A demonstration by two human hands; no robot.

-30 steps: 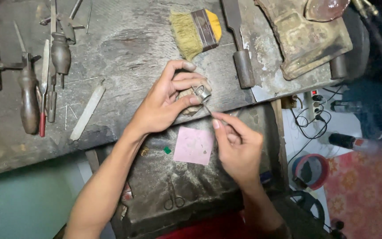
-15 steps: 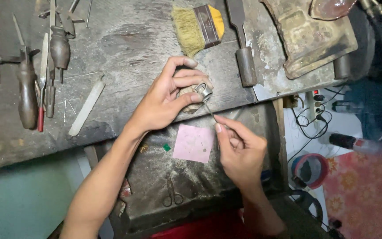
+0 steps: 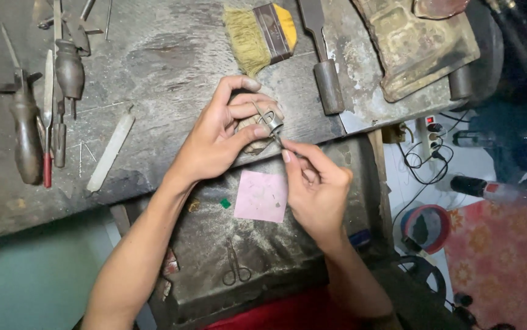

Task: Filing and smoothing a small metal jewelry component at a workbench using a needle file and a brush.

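Gripping 1 ring (image 3: 268,121), 1 tool (image 3: 277,138)

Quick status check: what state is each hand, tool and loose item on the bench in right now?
left hand: gripping a small metal ring against the bench edge
right hand: pinching a thin tool, tip at the ring
pink paper: flat on lower tray
brush: lying idle
small scissors: closed, lying flat
white file: lying untouched

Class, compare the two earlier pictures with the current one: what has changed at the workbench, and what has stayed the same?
Hardly anything moved. The left hand still pins the small metal ring on its peg, and the right hand keeps its thin tool at the ring. The pink paper, brush and files lie unchanged.
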